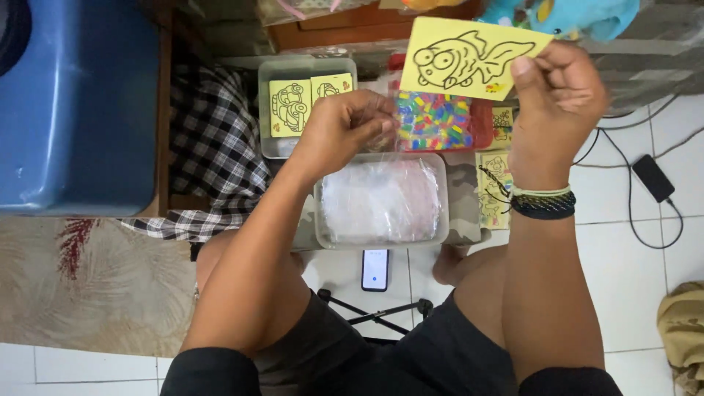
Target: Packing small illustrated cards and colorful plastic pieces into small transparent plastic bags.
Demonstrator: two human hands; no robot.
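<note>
1. Your right hand (561, 92) pinches the yellow rectangular card with a black outline drawing of a fish (473, 57) by its right edge, thumb on the printed face, the card held up and slightly tilted above the other things.
2. Your left hand (341, 128) has its fingertips pressed together on what looks like a thin clear plastic sleeve (389, 132); the film is hard to make out against the hand.
3. To handle this well, keep the thumb off the drawn lines and hold the card flat so it does not bend, and keep the film taut between the fingertips of the other hand.
4. Just below the card sits a red tray filled with small multicoloured pieces (436, 121); nearer to you is a grey plastic tub of clear bags (381, 202).
5. Left of the red tray, a second grey tub holds yellow cards with car outlines (293, 106); more yellow cards (495, 187) lie to the right.
6. You sit on a white tiled floor (623, 257); a phone (375, 269) lies between your knees, a checked cloth (213, 154) and a blue plastic bin (77, 103) at the left.
</note>
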